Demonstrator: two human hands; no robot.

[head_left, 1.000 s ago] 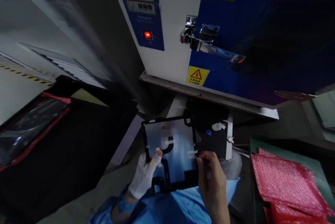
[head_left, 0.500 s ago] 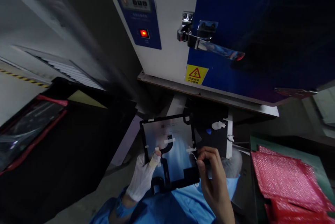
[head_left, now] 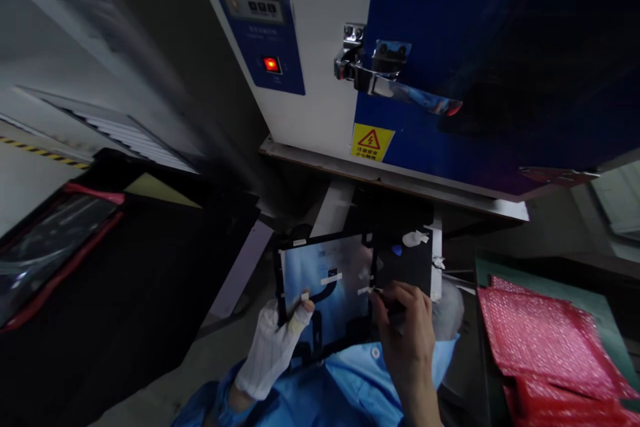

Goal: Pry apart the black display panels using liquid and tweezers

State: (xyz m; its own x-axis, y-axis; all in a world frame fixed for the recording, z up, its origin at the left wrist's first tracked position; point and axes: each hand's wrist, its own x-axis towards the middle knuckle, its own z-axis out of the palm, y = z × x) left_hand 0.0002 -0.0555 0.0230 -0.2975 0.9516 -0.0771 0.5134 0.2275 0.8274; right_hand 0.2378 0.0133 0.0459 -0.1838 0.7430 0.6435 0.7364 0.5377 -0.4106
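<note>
A flat display panel (head_left: 347,307) with a black frame and a shiny bluish face is held tilted above my lap. Small white tape strips and a black flex cable (head_left: 325,292) sit on its face. My left hand (head_left: 275,344), in a white glove with bare fingertips, grips the panel's left edge, thumb on top and the other fingers hidden beneath. At the right edge, my bare right hand (head_left: 407,320) pinches the end of a small strip of white tape (head_left: 367,290); the fingertips partly cover it.
A blue and white oven-like cabinet (head_left: 320,47) with a latch stands ahead. Behind the panel, a black surface (head_left: 415,274) carries a blue pick (head_left: 397,250) and white scraps (head_left: 415,238). Red bubble-wrap bags (head_left: 550,334) lie right; a red-edged package (head_left: 50,234) lies left.
The panel has tilted and shifted slightly right and down at its top edge. My right fingertips have come closer to the tape at its right edge. My left hand keeps its grip.
</note>
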